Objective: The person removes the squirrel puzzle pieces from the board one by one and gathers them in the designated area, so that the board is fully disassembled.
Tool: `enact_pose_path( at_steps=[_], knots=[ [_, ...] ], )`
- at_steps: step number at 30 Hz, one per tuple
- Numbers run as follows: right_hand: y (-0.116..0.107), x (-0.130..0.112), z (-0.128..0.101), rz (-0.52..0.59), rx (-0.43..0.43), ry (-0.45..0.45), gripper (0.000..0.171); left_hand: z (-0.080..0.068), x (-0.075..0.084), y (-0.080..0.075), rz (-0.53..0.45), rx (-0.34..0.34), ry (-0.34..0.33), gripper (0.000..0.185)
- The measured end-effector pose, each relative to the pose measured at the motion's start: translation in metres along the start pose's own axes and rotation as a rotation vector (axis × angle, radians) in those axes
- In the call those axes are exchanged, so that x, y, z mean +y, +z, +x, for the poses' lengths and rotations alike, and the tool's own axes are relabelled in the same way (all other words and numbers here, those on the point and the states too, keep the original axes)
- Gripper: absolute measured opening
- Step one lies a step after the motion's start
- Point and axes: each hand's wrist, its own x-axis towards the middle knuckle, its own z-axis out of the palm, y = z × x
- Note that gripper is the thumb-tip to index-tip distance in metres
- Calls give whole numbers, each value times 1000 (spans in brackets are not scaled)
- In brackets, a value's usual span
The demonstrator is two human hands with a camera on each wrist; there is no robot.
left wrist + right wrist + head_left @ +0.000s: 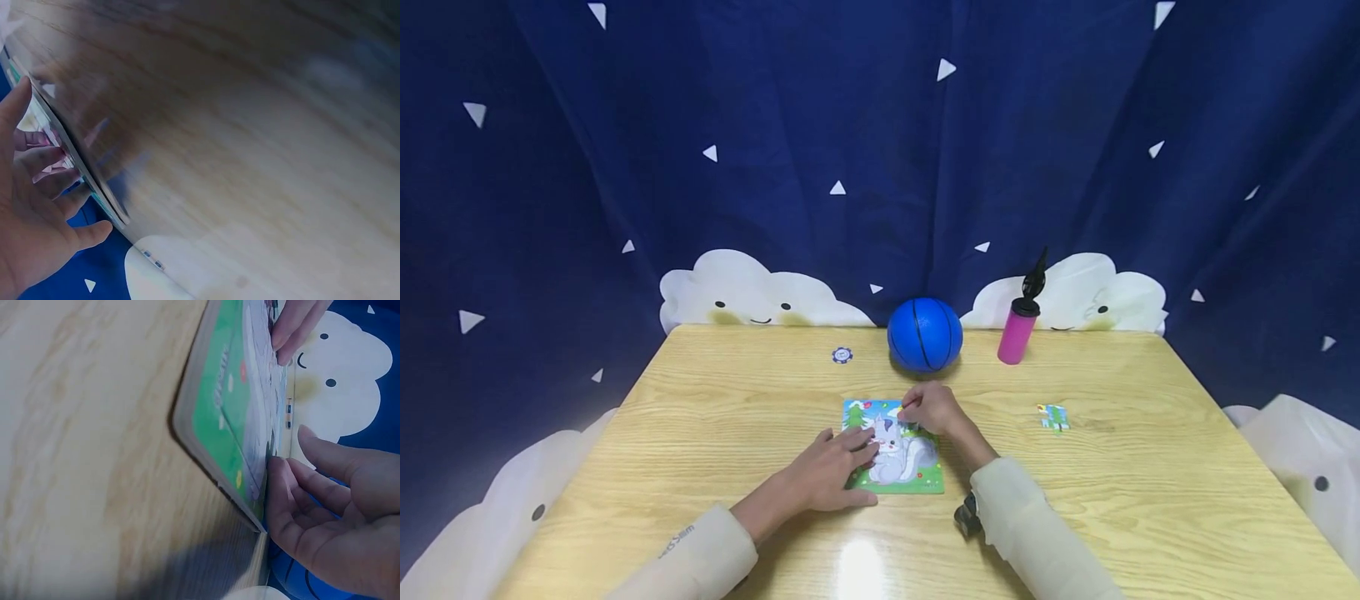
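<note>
Head view: puzzle board (898, 467) lies flat mid-table (715, 417), bare wood all round it, far from every edge. Left hand (835, 471) lies flat, fingers straight, tips on the board's left side. Right hand (932, 407) sits on the board's top right corner, fingers curled down; can't tell whether it pinches a piece. Behind: blue ball (925, 334), pink pump (1018, 329), small chip (842, 355). Loose puzzle piece (1054, 417) lies well right of the board.

Left wrist view: blurred. Left hand (31, 212) spread, fingers straight against the board's edge (75, 162), holding nothing.

Right wrist view: board (231, 419) seen edge-on, green picture face showing. Right hand's fingers (312, 487) are loosely bent, tips touching the board's corner; nothing visibly held. The other hand's fingertips (290, 328) press the far side.
</note>
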Motion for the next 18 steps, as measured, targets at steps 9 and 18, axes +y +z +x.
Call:
enact_pose_path(
  at_steps=[9, 18],
  knots=[
    [0, -4, 1, -19, -48, -4, 21, 0, 1, -3, 58, -16, 3, 76],
    [-1, -2, 5, -41, -78, -39, 10, 4, 3, -5, 43, -34, -27, 79]
  ],
)
